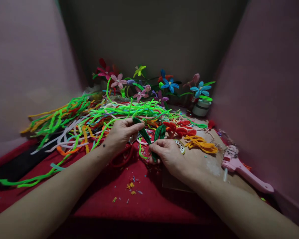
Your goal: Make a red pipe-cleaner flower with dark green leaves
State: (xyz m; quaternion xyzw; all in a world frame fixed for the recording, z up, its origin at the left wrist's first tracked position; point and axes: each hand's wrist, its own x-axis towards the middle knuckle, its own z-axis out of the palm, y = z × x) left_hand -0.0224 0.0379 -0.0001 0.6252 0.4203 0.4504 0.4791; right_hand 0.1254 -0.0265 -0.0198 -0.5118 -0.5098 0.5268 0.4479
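Observation:
Dark green pipe-cleaner leaves point(160, 132) form a V between my two hands. My left hand point(124, 132) pinches the upper end of the left leaf between thumb and fingers. Lower down, my right hand point(166, 153) grips the point where the leaves join; its curled fingers partly hide that spot. Just beyond lie red pipe-cleaner loops point(180, 128) and a bundle of orange-yellow loops point(201, 144). A roll of tape point(180, 146) rests right behind my right hand. Red-handled scissors point(122, 156) lie under my left wrist, partly covered.
Loose pipe cleaners point(129, 110) in green, white and orange spread over the red cloth point(107, 202). Finished pipe-cleaner flowers point(170, 85) stand along the back, near a small jar point(201, 107). A pink glue gun point(246, 171) lies on the cardboard point(209, 166) at right. Coloured scraps point(131, 186) dot the front.

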